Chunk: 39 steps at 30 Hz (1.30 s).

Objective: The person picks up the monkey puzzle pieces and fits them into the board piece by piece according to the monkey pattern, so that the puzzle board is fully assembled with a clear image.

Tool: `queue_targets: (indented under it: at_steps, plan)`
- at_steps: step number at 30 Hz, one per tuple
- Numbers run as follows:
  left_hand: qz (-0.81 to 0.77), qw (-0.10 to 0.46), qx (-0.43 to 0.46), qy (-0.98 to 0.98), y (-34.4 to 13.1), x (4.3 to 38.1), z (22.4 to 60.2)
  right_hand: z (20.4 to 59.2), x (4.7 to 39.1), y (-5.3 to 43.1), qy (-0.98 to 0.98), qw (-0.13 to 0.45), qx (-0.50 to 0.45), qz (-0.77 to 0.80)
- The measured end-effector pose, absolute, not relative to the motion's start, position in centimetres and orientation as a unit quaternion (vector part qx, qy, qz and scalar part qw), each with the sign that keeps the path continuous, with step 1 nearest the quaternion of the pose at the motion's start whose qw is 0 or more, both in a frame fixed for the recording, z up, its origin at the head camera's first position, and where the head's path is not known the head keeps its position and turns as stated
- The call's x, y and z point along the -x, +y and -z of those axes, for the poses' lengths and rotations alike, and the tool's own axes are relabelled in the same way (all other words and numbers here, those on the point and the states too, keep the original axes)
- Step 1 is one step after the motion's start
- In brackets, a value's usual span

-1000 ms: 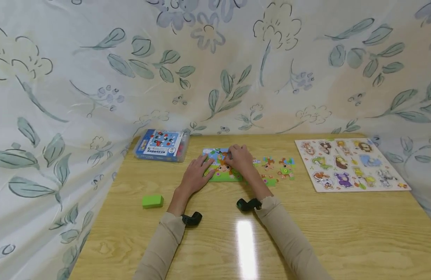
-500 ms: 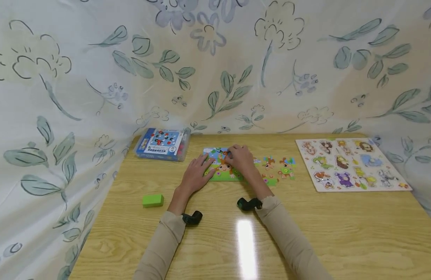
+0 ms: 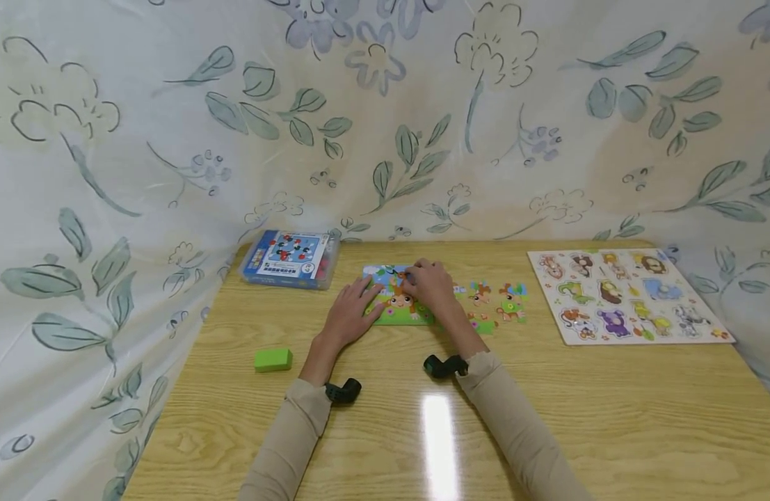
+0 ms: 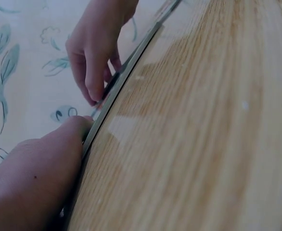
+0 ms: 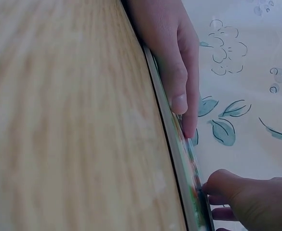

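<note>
On the table lies a small colourful jigsaw puzzle [image 3: 394,315] with a monkey picture. My left hand [image 3: 350,311] rests flat on its left side, fingers spread and straight. Over the upper right part, my right hand [image 3: 431,289] bends its fingers down and pinches a puzzle piece against the board; the piece is mostly hidden by the fingertips. In the left wrist view the right hand [image 4: 96,53] points its fingertips down onto the board. The right wrist view has the left hand [image 5: 172,57] lying along the board's edge. Loose puzzle pieces [image 3: 480,293] lie right of the board.
A blue plastic box [image 3: 287,261] with a molecule picture stands at the back left. A green block [image 3: 273,360] sits nearer, at the left. A white animal peg board [image 3: 629,296] lies at the right. Behind the wooden table [image 3: 372,431] hangs a floral curtain [image 3: 385,139].
Both hands stay almost in place on the puzzle, the right one shifting only very slightly. The head view sways a little; the other things lie as before.
</note>
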State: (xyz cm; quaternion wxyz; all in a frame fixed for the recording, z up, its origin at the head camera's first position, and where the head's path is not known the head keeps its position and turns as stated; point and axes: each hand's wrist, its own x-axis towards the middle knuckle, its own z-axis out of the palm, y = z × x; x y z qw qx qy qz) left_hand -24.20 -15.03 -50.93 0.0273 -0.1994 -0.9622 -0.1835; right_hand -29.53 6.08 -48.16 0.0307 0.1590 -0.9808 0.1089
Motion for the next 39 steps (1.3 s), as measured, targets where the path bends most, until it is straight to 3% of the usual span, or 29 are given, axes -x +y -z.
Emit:
queue_targets:
  at_steps: [13,25,39]
  plan:
    - [0.12,0.033,0.17,-0.977,-14.2,24.5,50.2,48.4,29.3,6.9,-0.967,0.104,-0.213,-0.091]
    - [0.117,0.039,0.161,-0.979,-13.7,24.4,50.0,48.3,29.3,7.2,-0.971,0.057,-0.208,-0.106]
    - [0.186,0.042,0.151,-0.97,-13.9,24.6,50.6,48.4,29.2,7.0,-0.968,0.065,-0.207,-0.123]
